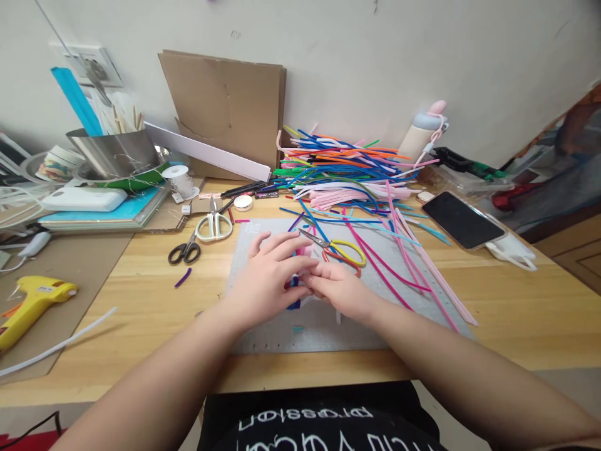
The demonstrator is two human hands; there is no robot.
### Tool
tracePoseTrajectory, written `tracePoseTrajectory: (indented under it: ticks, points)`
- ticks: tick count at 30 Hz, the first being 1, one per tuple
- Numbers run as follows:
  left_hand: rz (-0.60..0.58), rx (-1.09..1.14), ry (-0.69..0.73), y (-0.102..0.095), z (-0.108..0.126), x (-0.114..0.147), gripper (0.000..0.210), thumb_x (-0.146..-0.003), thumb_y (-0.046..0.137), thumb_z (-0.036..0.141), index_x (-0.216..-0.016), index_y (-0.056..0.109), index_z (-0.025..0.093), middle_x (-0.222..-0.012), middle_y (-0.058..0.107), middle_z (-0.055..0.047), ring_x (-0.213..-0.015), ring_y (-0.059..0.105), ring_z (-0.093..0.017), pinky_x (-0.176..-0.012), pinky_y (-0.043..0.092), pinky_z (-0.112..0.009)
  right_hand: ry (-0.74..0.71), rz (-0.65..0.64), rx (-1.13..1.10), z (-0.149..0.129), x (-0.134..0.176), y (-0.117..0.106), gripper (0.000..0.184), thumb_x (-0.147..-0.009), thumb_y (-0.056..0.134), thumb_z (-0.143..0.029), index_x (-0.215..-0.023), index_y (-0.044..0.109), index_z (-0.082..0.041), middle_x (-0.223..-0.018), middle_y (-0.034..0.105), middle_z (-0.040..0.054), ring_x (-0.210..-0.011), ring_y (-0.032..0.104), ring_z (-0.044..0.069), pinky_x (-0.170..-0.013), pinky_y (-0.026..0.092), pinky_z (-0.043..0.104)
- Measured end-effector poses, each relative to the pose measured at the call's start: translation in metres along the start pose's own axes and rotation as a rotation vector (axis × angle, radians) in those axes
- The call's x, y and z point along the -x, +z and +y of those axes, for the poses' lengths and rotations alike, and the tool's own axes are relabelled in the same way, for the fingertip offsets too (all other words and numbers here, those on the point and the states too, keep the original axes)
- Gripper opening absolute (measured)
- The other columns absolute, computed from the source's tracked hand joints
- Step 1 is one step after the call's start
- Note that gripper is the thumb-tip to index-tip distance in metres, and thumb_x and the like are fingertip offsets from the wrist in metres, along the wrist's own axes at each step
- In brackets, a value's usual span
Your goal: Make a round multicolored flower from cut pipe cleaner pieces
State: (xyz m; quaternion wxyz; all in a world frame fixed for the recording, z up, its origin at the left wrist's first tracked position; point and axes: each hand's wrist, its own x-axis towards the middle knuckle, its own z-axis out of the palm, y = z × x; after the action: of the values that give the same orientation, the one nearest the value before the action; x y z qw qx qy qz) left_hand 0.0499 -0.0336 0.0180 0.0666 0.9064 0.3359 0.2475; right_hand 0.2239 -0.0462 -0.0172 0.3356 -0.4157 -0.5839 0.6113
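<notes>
Above the grey cutting mat (263, 335), my two hands meet around a small blue and pink pipe-cleaner piece (295, 303), mostly covered by fingers. My left hand (270, 272) curves over it from the left, thumb and fingertips against it, the other fingers raised. From the right, my right hand (342, 289) pinches its edge with closed fingers. Just behind the hands lie scissors with yellow and orange handles (351, 253), partly open. Long pink pipe cleaners (375, 255) stretch across the mat's right side, and a tiny light-blue scrap (297, 329) lies near its front.
A heap of coloured pipe cleaners (347, 166) lies against the wall. White scissors (214, 227) and black scissors (184, 252) are left of the mat. A yellow glue gun (40, 300) rests far left, a phone (462, 219) at right. Cardboard (225, 113) leans behind.
</notes>
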Motion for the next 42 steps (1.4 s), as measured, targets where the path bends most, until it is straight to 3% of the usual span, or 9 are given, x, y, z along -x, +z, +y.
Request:
tracePoseTrajectory:
  ticks: [7,17,25,28,31,33,36,38,42]
  points:
    - [-0.031,-0.098,-0.035,0.001,-0.004,0.002,0.026,-0.074,0.066,0.045,-0.091,0.060,0.026,-0.123,0.058,-0.001,-0.124,0.041,-0.026,-0.107,0.010,-0.050,-0.017,-0.091,0.062,-0.002,-0.001,-0.005,0.023,-0.082,0.052,-0.034,-0.073,0.059,-0.013,-0.065,0.053,-0.0011,-0.061,0.045,0.010,-0.058,0.033,0.024]
    - [-0.017,-0.145,-0.007,0.005,0.002,0.003,0.027,-0.075,0.065,0.044,-0.093,0.058,0.025,-0.124,0.056,-0.003,-0.124,0.041,-0.025,-0.109,0.008,-0.050,-0.042,-0.029,0.188,-0.003,0.001,0.000,0.033,-0.083,0.052,-0.042,-0.066,0.057,-0.015,-0.062,0.051,-0.0004,-0.061,0.045,0.012,-0.058,0.035,0.025]
    - [0.038,-0.168,0.014,0.011,-0.001,0.004,0.030,-0.075,0.065,0.042,-0.099,0.060,0.025,-0.126,0.055,-0.006,-0.125,0.040,-0.028,-0.109,0.006,-0.052,-0.052,0.053,0.118,0.005,-0.004,0.000,0.031,-0.080,0.057,-0.042,-0.071,0.067,-0.013,-0.066,0.060,0.0011,-0.062,0.051,0.013,-0.060,0.038,0.026]
    - [0.165,-0.106,-0.010,0.012,0.001,0.005,0.032,-0.075,0.065,0.042,-0.102,0.059,0.025,-0.123,0.057,-0.007,-0.118,0.045,-0.028,-0.106,0.017,-0.050,-0.074,0.193,0.055,0.002,-0.006,-0.004,0.030,-0.076,0.063,-0.042,-0.066,0.066,-0.014,-0.058,0.055,-0.0018,-0.052,0.045,0.009,-0.050,0.034,0.022]
    - [0.387,0.094,-0.139,0.013,0.008,0.006,0.013,-0.080,0.060,0.032,-0.089,0.060,0.022,-0.100,0.063,-0.005,-0.098,0.054,-0.021,-0.092,0.035,-0.041,-0.049,0.369,-0.094,-0.005,-0.007,-0.008,0.030,-0.072,0.067,-0.044,-0.063,0.062,-0.015,-0.041,0.035,-0.0082,-0.036,0.026,0.005,-0.037,0.016,0.021]
    - [0.436,0.355,-0.290,0.015,0.016,0.006,0.008,-0.082,0.056,0.028,-0.081,0.057,0.019,-0.084,0.061,-0.003,-0.083,0.055,-0.017,-0.079,0.042,-0.033,-0.043,0.439,-0.217,-0.011,-0.007,-0.010,0.031,-0.070,0.068,-0.046,-0.066,0.061,-0.016,-0.038,0.026,-0.0108,-0.033,0.018,0.003,-0.035,0.009,0.021]
    - [0.262,0.856,-0.645,0.021,0.032,0.001,0.016,-0.080,0.058,0.033,-0.080,0.056,0.017,-0.074,0.057,-0.001,-0.067,0.052,-0.012,-0.061,0.042,-0.026,-0.059,0.500,-0.364,-0.016,-0.007,-0.009,0.032,-0.068,0.070,-0.046,-0.068,0.060,-0.015,-0.035,0.025,-0.0123,-0.030,0.015,0.003,-0.033,0.008,0.020]
    - [0.166,1.122,-0.845,0.028,0.043,-0.005,0.024,-0.077,0.062,0.037,-0.089,0.057,0.016,-0.080,0.058,-0.002,-0.067,0.051,-0.012,-0.054,0.039,-0.022,-0.051,0.515,-0.444,-0.018,-0.007,-0.005,0.032,-0.068,0.069,-0.046,-0.068,0.059,-0.016,-0.033,0.025,-0.0129,-0.029,0.015,0.002,-0.032,0.009,0.019]
    - [0.115,1.266,-0.912,0.051,0.056,-0.014,0.032,-0.078,0.059,0.043,-0.092,0.058,0.014,-0.091,0.061,-0.008,-0.076,0.055,-0.014,-0.055,0.038,-0.021,-0.024,0.520,-0.580,-0.019,-0.008,0.005,0.030,-0.069,0.070,-0.044,-0.072,0.059,-0.016,-0.034,0.030,-0.0122,-0.030,0.022,0.004,-0.032,0.019,0.019]
